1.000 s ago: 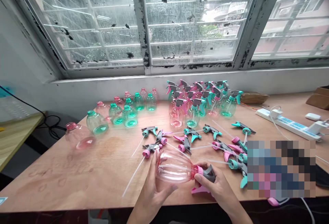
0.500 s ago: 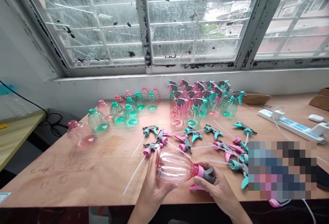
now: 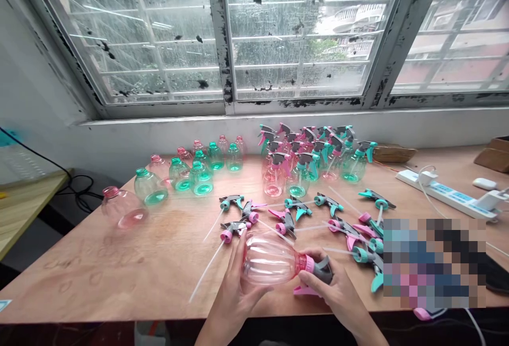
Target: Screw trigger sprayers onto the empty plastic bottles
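A clear pink spray bottle (image 3: 270, 258) lies sideways between my hands above the table's front edge, its neck pointing right. My left hand (image 3: 238, 277) is wrapped round the bottle's base end. At the neck, my right hand (image 3: 328, 277) grips the spray head (image 3: 318, 267), which has a pink collar and a grey body seated on the neck. Its pink trigger (image 3: 306, 291) hangs below. Just beyond the bottle, loose pink and green spray heads with straws lie scattered, among them a pink one (image 3: 285, 223) and a green one (image 3: 368, 256).
Headless pink and green bottles (image 3: 202, 179) stand at the back left. Bottles fitted with spray heads (image 3: 298, 182) crowd together by the wall. At right are a white power strip (image 3: 445, 195), a cardboard box (image 3: 493, 155) and a blurred-out patch (image 3: 433, 264).
Both hands keep their hold on the spray bottle, which has barely moved. The left thumb lies slightly lower along the bottle. The view has shifted very slightly.
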{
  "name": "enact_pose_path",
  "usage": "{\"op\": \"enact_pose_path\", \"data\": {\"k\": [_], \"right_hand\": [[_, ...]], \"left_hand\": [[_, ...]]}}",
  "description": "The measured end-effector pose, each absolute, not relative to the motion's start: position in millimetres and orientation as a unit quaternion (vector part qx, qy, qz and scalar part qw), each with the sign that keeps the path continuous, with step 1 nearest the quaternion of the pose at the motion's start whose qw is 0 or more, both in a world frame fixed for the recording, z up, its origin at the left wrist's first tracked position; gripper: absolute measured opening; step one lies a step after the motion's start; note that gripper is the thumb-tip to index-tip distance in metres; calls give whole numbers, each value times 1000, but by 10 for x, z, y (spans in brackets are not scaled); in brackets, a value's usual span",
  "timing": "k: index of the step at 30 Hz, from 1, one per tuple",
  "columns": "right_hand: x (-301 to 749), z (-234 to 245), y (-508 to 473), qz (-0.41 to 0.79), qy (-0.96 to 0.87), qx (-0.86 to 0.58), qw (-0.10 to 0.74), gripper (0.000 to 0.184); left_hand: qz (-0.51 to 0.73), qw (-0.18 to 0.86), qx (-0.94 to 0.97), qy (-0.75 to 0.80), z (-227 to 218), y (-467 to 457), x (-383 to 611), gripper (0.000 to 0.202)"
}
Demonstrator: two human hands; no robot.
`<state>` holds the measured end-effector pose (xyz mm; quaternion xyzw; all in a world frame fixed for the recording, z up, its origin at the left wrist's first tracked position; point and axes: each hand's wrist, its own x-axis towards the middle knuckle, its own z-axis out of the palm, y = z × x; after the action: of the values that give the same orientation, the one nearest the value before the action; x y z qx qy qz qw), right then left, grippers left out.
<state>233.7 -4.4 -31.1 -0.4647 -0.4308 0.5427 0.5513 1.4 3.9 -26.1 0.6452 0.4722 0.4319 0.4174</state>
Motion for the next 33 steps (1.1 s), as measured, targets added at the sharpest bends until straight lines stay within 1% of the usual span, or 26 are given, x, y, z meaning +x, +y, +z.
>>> {"op": "enact_pose_path", "data": {"k": [5, 6, 10, 12, 16, 19, 21, 25, 29, 33], "right_hand": [[2339, -317, -48, 547, -438, -460, 546, 43], [2343, -320, -46, 545, -442, -458, 546, 42], [2368, -312, -40, 536, -464, -460, 535, 39], [2383, -299, -39, 535, -472, -460, 528, 39], [2393, -287, -38, 542, -473, -457, 522, 37], [2380, -299, -37, 547, -462, -459, 526, 39], [2366, -309, -36, 547, -456, -461, 530, 42], [2351, -319, -27, 540, -458, -462, 534, 44], [2361, -320, -16, 535, -468, -458, 534, 43], [2383, -327, -7, 540, -473, -455, 526, 41]], "left_hand": [[428, 434, 640, 468, -247, -7, -11, 119], [432, 440, 636, 464, -240, -7, -12, 118], [443, 453, 629, 450, -206, 11, 2, 101], [445, 453, 634, 442, -200, 21, 3, 98], [437, 434, 647, 451, -235, 33, -18, 98], [433, 424, 654, 453, -247, 26, -22, 94], [434, 432, 647, 453, -226, 12, -12, 95], [446, 449, 621, 462, -182, -7, 22, 103], [458, 452, 608, 465, -195, 14, 29, 97], [442, 473, 611, 455, -204, 34, 0, 98]]}}
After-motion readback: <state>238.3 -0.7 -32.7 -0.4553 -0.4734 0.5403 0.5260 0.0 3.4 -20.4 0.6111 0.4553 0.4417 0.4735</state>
